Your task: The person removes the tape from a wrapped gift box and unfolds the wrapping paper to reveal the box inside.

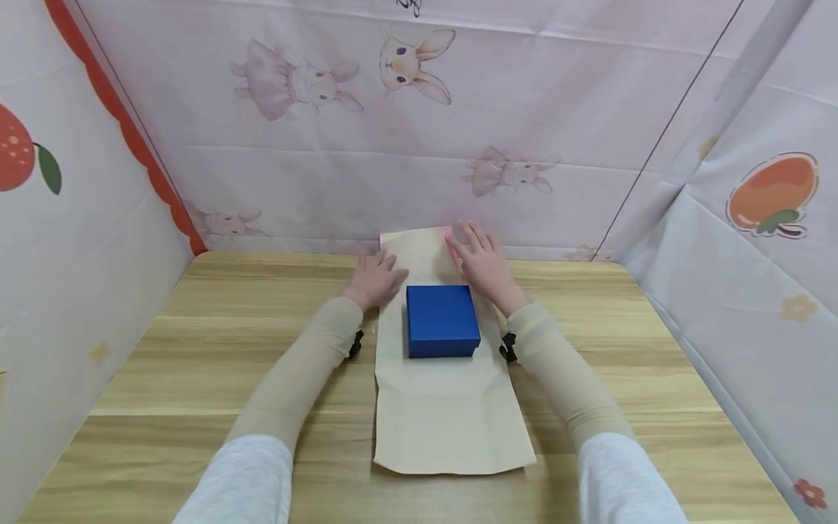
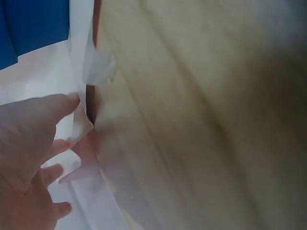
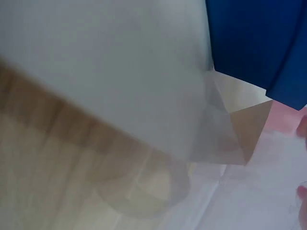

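Note:
A blue lidded box (image 1: pixel 442 320) sits on a long strip of cream paper (image 1: pixel 452 429), creased and with its long sides folded. At the strip's far left edge, my left hand (image 1: pixel 376 280) has its fingers spread, the thumb touching the paper edge in the left wrist view. My right hand (image 1: pixel 484 266) lies along the far right edge, fingers extended over the paper beyond the box. In the right wrist view only fingertips (image 3: pixel 302 191) show at the border, near a folded paper corner (image 3: pixel 249 129) beside the box.
The strip lies on a wood-grain table (image 1: pixel 314 437). Close behind its far end rises a pale pink rabbit-print cloth (image 1: pixel 412 131); white printed cloth (image 1: pixel 753 291) borders the right. Dark straps (image 1: pixel 508 348) circle the wrists.

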The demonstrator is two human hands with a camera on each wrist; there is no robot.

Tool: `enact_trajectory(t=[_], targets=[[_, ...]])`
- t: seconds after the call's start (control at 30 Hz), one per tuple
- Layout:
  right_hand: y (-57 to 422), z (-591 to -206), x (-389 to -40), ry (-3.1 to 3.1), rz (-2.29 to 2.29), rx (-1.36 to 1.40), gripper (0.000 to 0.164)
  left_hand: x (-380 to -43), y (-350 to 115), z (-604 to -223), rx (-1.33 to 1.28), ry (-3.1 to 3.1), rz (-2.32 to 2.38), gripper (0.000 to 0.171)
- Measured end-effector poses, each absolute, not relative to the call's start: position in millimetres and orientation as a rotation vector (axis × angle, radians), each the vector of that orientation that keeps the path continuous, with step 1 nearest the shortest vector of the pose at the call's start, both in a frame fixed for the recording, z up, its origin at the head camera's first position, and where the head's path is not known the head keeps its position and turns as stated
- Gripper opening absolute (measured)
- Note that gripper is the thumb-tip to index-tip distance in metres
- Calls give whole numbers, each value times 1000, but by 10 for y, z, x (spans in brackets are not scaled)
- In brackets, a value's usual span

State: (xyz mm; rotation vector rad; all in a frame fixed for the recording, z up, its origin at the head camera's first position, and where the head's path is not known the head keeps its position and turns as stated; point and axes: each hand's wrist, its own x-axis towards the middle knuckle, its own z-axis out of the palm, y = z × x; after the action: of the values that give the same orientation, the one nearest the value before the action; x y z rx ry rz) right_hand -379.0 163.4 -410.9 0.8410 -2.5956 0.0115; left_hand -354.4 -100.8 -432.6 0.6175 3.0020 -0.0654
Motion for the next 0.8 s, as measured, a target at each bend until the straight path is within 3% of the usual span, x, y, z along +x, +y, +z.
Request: enact_trajectory(t=[0.13, 0.57, 0.8], targets=[[1626, -4154, -3802, -2451, 77, 917, 47, -3551, -1002, -4353, 594, 2931, 33, 45], [1564, -4107, -3857, -2351, -204, 928, 62, -3596, -1028, -4359, 500, 2816, 145, 50], [1626, -4192, -3923, -2782, -153, 921, 53, -3601, -1025, -4344, 518, 2781, 178, 52]])
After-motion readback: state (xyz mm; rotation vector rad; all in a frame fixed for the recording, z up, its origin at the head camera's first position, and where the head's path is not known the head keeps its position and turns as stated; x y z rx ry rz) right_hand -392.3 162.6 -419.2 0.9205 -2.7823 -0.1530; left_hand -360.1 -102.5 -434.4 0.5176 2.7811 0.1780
